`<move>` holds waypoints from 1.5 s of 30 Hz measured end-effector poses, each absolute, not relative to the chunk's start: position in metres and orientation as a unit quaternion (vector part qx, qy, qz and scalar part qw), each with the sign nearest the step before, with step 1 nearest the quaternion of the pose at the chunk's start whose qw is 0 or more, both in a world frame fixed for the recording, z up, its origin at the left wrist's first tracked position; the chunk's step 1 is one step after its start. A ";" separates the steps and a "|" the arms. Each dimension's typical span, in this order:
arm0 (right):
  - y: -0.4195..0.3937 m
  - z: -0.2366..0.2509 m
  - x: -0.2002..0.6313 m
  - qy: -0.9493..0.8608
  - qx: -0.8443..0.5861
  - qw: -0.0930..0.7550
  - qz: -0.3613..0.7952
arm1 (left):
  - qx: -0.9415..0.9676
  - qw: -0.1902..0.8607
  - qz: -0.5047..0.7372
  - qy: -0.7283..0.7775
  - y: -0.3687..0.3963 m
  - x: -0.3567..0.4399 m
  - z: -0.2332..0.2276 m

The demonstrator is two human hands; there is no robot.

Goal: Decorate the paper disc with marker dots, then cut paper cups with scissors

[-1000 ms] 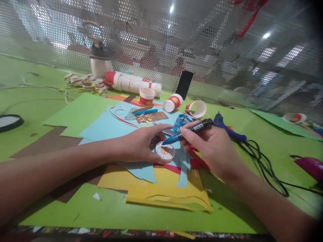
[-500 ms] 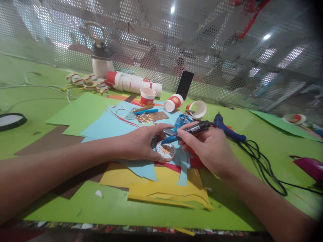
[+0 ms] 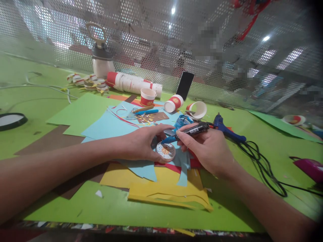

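Between the thumb and fingers of my left hand (image 3: 147, 143) is a small round white disc (image 3: 166, 153), with blue dots around an orange pattern in its middle. My right hand (image 3: 204, 144) grips a black marker (image 3: 193, 130) with a blue front end, slanted down to the left. Its tip is at the disc's upper left edge; whether it touches I cannot tell. Just behind the marker stands a blue-coloured cup (image 3: 183, 121). Light blue paper (image 3: 101, 126) and yellow paper (image 3: 116, 176) lie under and around my hands.
A blue glue gun (image 3: 224, 127) with a coiled black cord (image 3: 259, 164) lies at right. Paper cups (image 3: 148, 97), a stack of cups (image 3: 133, 84), a phone (image 3: 185, 85) and a spray bottle (image 3: 102, 64) stand at the back, before a perforated screen. Tape (image 3: 12, 120) lies at left.
Both hands stay almost where they were. The marker's rear end has dipped or turned very slightly, with its tip still at the disc's upper left edge.
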State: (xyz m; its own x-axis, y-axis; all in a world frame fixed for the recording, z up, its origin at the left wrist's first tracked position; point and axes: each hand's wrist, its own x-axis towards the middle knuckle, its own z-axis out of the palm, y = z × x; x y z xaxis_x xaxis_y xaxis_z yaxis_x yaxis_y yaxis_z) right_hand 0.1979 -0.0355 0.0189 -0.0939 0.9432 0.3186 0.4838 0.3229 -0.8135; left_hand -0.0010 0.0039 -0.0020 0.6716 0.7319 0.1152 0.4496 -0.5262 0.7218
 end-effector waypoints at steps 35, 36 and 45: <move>-0.041 0.021 0.197 -0.702 -0.520 0.446 0.194 | 0.846 0.342 0.217 0.347 0.006 -0.002 -0.005; -0.041 0.022 0.198 -0.702 -0.520 0.445 0.195 | 0.846 0.343 0.216 0.348 0.006 -0.001 -0.005; -0.041 0.018 0.197 -0.707 -0.535 0.420 0.195 | 0.844 0.349 0.205 0.352 0.006 -0.001 -0.004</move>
